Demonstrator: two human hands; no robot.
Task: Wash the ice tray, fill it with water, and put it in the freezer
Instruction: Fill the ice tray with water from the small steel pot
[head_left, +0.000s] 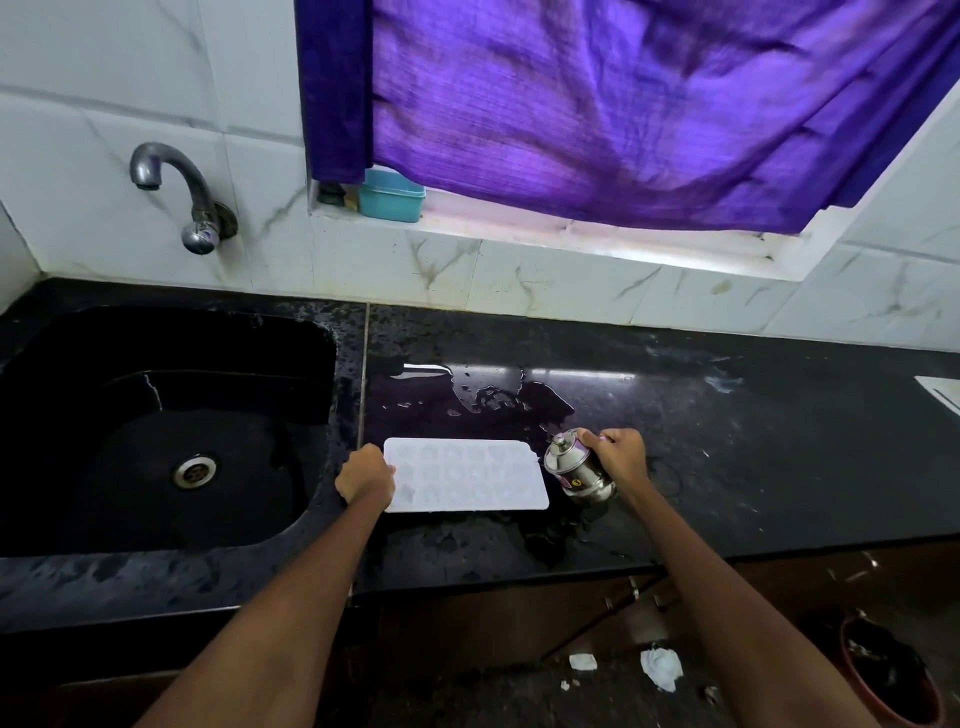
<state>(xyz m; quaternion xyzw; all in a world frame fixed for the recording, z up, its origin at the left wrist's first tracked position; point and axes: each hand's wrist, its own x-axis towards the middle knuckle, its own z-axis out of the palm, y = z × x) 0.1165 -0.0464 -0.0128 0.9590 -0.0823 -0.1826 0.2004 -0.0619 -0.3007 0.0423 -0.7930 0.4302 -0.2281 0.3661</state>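
Note:
A white ice tray (467, 475) lies flat on the wet black counter, just right of the sink. My left hand (365, 477) grips the tray's left edge. My right hand (617, 453) holds a small steel bottle (576, 466) with a purple label, tilted with its capped top pointing toward the tray's right end. The bottle's neck is close beside the tray's right corner. I cannot tell whether any liquid comes out of the bottle.
A black sink (156, 431) with a steel drain (195, 470) lies to the left, under a metal tap (179, 195) on the tiled wall. Water is pooled on the counter (727, 441) behind the tray. A teal box (390, 200) sits on the window sill below a purple curtain (623, 104).

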